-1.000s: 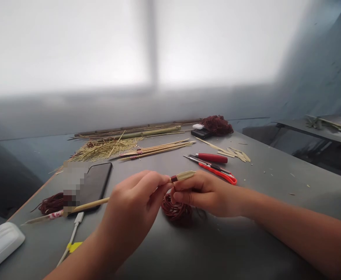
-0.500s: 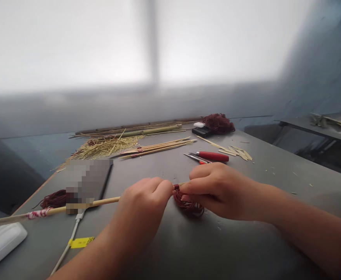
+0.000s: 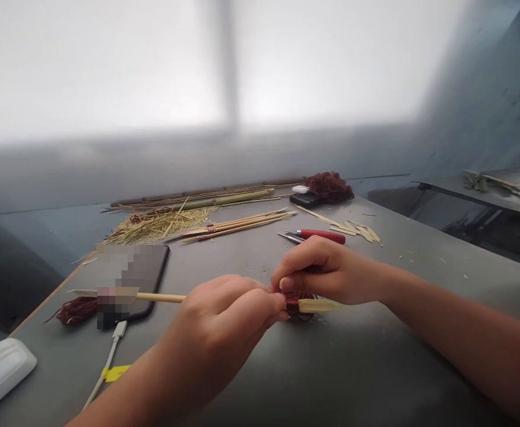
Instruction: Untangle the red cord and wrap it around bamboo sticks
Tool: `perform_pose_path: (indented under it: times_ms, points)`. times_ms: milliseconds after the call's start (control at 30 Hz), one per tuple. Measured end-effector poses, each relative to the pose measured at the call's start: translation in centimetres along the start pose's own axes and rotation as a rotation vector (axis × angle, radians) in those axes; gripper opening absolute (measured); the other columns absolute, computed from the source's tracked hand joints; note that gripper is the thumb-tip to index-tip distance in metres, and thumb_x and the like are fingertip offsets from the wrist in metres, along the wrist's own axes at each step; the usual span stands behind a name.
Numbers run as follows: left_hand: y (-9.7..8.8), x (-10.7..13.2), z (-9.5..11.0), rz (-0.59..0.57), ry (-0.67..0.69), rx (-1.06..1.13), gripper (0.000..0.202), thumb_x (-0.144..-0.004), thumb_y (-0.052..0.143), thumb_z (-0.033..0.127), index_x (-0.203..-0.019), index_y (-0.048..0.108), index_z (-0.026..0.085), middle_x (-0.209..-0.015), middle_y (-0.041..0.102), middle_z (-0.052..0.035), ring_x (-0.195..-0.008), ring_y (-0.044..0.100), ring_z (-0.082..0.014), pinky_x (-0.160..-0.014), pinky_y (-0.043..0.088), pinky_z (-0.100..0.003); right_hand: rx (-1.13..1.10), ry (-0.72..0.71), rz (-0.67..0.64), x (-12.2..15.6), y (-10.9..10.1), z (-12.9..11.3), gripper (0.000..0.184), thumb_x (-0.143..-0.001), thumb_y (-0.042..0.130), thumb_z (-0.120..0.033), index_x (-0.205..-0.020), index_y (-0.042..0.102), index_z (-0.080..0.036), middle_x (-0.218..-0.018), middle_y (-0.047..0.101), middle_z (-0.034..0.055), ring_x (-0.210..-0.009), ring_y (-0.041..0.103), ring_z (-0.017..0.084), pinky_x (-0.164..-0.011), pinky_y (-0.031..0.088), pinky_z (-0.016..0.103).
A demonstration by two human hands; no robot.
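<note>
My left hand [image 3: 228,326] is closed around a thin bamboo stick [image 3: 162,298], which lies sideways across the view. Its pale, flattened tip [image 3: 317,305] sticks out to the right past my fingers. A dark red thread wrapping [image 3: 292,306] circles the stick just beside that tip. My right hand [image 3: 322,273] is pinched above the wrapping, at the dark red thread; the strand between its fingertips is mostly hidden. Behind the stick, a loose bundle of the same thread [image 3: 307,296] shows partly under my right hand.
A phone [image 3: 153,273] with a white cable [image 3: 111,353] lies left, near a dark red thread bundle [image 3: 75,311] and a white case [image 3: 4,376]. Farther back are wrapped sticks [image 3: 242,224], straw-like shavings [image 3: 166,225], a red-handled knife [image 3: 322,236], bamboo slivers [image 3: 362,230] and a thread heap [image 3: 331,187].
The stick's left end has swung up and its pale tip now shows at the right. My right hand has moved up from beside the wrapping to above it.
</note>
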State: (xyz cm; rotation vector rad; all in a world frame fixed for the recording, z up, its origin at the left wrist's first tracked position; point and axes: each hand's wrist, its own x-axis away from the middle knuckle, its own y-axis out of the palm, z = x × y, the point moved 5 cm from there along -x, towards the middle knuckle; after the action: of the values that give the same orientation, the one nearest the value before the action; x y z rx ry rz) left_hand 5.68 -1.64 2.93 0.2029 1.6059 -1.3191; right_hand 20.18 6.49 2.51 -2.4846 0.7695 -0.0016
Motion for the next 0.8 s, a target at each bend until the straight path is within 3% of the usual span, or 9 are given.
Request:
perform_pose_path:
  times_ms: [133,233,333,500,667,800]
  points:
    - [-0.7,-0.3,0.1,0.089,-0.023,0.082,0.016,-0.088,0.065,0.005,-0.095,0.062,0.019,-0.085,0.075,-0.0017,-0.075,0.070,-0.0118,-0.071,0.056,-0.022,-0.091,0.078,-0.030,0.2,0.8,0.3,0.023,-0.091,0.061,-0.033,-0.081,0.066,-0.012,-0.065,0.056,-0.0005,-0.059,0.047,0.010,-0.053,0.038,0.023]
    - [-0.8,-0.4,-0.4,0.142,-0.090,0.046,0.017,-0.087,0.063,0.004,-0.096,0.063,0.019,-0.086,0.075,-0.0021,-0.076,0.070,-0.0118,-0.071,0.056,-0.021,-0.044,0.082,-0.015,0.2,1.3,0.5,0.029,-0.091,0.061,-0.033,-0.068,0.053,-0.016,-0.060,0.044,-0.0039,-0.057,0.037,0.009,-0.051,0.032,0.023]
    - [-0.8,-0.4,-1.1,0.141,-0.162,-0.034,0.015,-0.088,0.062,0.006,-0.093,0.064,0.020,-0.078,0.073,0.0005,-0.067,0.066,-0.0111,-0.062,0.053,-0.021,0.118,-0.024,-0.009,0.1,1.7,-0.1,0.030,-0.097,0.051,-0.030,-0.070,0.052,-0.016,-0.064,0.046,-0.0026,-0.059,0.040,0.009,-0.054,0.034,0.023]
    - [-1.0,-0.3,-2.0,0.125,-0.225,-0.140,0.010,-0.089,0.060,0.011,-0.092,0.065,0.019,-0.080,0.075,-0.0009,-0.066,0.066,-0.0136,-0.061,0.051,-0.024,0.361,-0.100,-0.012,0.6,2.2,-1.8,0.035,-0.100,0.046,-0.027,-0.067,0.051,-0.017,-0.062,0.053,-0.0016,-0.058,0.044,0.009,-0.055,0.034,0.024]
    - [0.1,-0.3,-2.0,-0.064,-0.231,-0.223,0.018,-0.094,0.053,0.016,-0.082,0.065,0.019,-0.069,0.069,-0.0012,-0.060,0.063,-0.0162,-0.055,0.046,-0.027,0.592,-0.210,0.156,1.6,1.5,-3.0,0.030,-0.097,0.044,-0.017,-0.072,0.060,-0.016,-0.063,0.058,0.0016,-0.059,0.049,0.012,-0.059,0.037,0.026]
    - [1.1,-0.2,-1.4,-0.234,-0.165,-0.175,0.025,-0.093,0.047,0.012,-0.076,0.064,0.020,-0.062,0.064,0.0002,-0.055,0.058,-0.0150,-0.052,0.043,-0.026,0.656,-0.256,0.200,1.8,0.6,-2.8,0.024,-0.093,0.047,-0.011,-0.081,0.067,-0.017,-0.068,0.065,0.0022,-0.060,0.054,0.012,-0.062,0.042,0.025]
